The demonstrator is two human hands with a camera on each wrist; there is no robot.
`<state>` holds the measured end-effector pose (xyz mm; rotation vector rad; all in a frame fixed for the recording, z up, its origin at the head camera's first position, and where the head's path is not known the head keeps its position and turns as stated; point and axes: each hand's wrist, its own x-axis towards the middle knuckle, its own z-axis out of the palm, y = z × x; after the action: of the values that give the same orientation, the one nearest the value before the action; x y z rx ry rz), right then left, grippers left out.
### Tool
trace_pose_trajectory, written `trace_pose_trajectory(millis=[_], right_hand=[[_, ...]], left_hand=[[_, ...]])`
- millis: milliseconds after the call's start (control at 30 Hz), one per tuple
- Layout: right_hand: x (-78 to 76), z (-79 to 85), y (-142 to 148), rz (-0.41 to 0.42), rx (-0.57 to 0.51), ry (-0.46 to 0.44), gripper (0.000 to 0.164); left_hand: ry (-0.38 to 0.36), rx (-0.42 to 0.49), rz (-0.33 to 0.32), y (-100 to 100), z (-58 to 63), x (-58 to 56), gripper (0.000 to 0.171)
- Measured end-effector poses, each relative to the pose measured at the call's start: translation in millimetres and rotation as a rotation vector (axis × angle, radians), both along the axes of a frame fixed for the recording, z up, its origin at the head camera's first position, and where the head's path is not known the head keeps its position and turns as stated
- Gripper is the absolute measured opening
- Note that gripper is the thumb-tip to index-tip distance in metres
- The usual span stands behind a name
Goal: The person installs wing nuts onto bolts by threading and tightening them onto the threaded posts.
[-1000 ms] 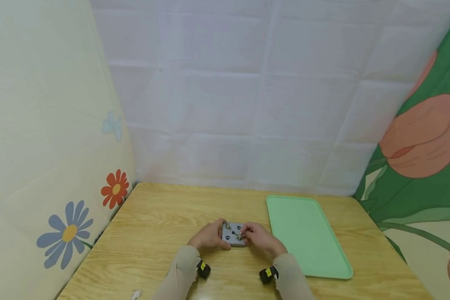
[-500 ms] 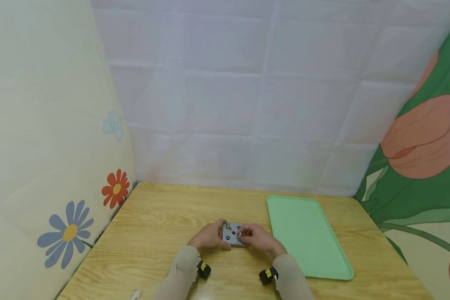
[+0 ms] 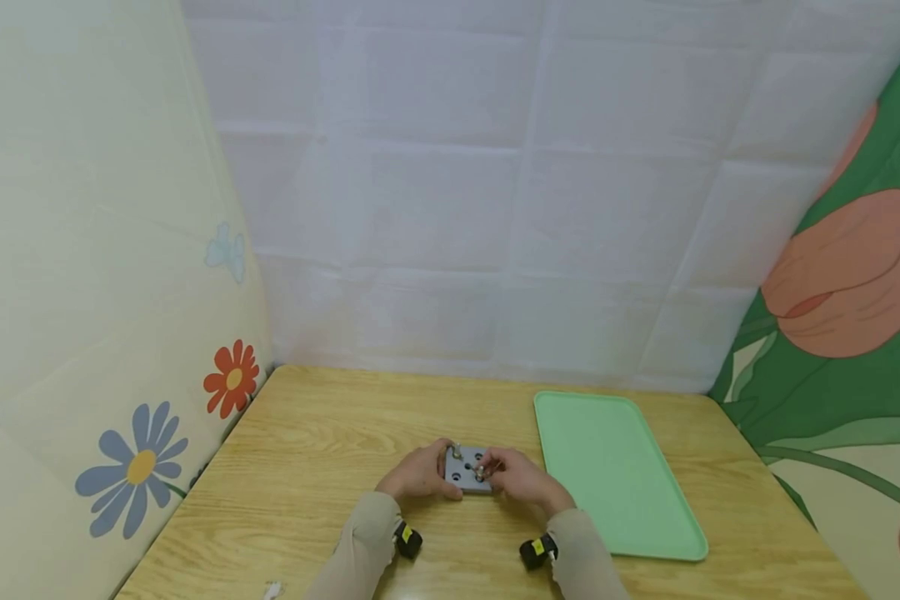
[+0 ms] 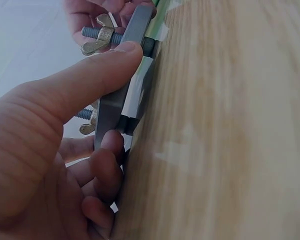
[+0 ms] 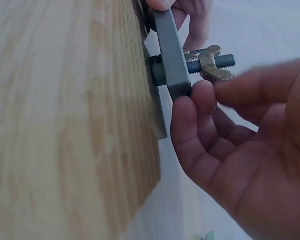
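My left hand (image 3: pixel 420 471) grips a grey metal plate (image 3: pixel 467 483) with several holes by its left side, thumb on the near edge. Two bolts stand through the plate, each with a brass wing nut on its thread. One wing nut (image 3: pixel 457 452) sits at the far left corner. At the other wing nut (image 5: pixel 209 65), on the right, my right hand (image 3: pixel 519 477) pinches with thumb and forefinger, while its curled fingers touch the plate's end. In the left wrist view, a bolt head (image 4: pixel 149 46) shows under the plate, which is held close over the table.
A pale green tray (image 3: pixel 615 467) lies on the wooden table (image 3: pixel 345 417) to the right of my hands. A small whitish scrap (image 3: pixel 272 590) is at the near left. Hanging cloths border the table at the back and sides.
The right thumb and fingertips have shifted about the right wing nut, and its wings now stand at a different angle. The left hand and the plate keep their place.
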<state>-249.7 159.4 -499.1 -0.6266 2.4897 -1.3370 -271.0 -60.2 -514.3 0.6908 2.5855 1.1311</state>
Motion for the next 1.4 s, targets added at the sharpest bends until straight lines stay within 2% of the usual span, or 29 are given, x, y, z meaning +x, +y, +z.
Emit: trace_pose_trajectory(millis=[133,267,467,733,1167,1400], right_hand=[[0.2,0.7,0.5,-0.011,-0.028,-0.03,0.019],[-0.8,0.0,-0.1,-0.005,0.032,0.017,0.015],[-2.4,-0.9,-1.2,0.031,0.088,0.065,0.026],[-1.6,-1.6,-1.8,0.007,0.06,0.048,0.009],[-3.0,-2.8,-4.4,-0.036,0.084,0.045,0.016],[-2.0,-1.9,-3.1,-0.043,0.06,0.032,0.01]], left_hand=[[-0.001,-0.003,0.005,0.0,1.3,0.5,0.081],[-0.006,0.002,0.001,-0.5,1.4,1.4,0.08],[-0.013,0.005,-0.008,-1.0,1.3,3.5,0.078],[-0.014,0.0,0.004,-0.7,1.0,1.7,0.079],[-0.017,0.019,-0.007,-1.7,0.6,0.5,0.08],[-0.016,0.012,-0.008,-0.9,0.8,0.2,0.08]])
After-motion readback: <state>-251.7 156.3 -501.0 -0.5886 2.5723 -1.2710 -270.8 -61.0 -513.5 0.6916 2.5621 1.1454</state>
